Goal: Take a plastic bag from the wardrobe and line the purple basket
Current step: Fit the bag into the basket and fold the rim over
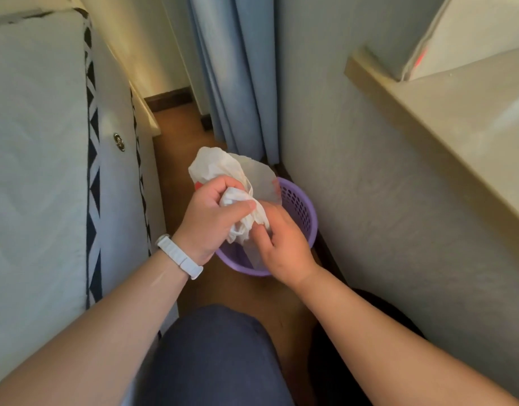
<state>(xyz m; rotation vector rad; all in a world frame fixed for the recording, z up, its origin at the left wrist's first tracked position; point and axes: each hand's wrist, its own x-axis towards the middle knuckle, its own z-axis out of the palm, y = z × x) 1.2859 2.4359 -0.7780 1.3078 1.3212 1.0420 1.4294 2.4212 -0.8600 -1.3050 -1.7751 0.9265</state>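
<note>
Head view: left hand [207,221] and right hand [281,247] are both gripping the crumpled white plastic bag [223,171], fingers clamped on it, above the purple basket [302,206] on the floor [179,148].

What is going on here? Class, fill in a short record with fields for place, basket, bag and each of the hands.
place: floor strip between mattress and wall, blue curtain beyond
purple basket: on the floor by the wall, rim mostly bare
plastic bag: white, crumpled, held over the purple basket
left hand: grips the bunched plastic bag; white watch on wrist
right hand: pinches the plastic bag lower down
</note>
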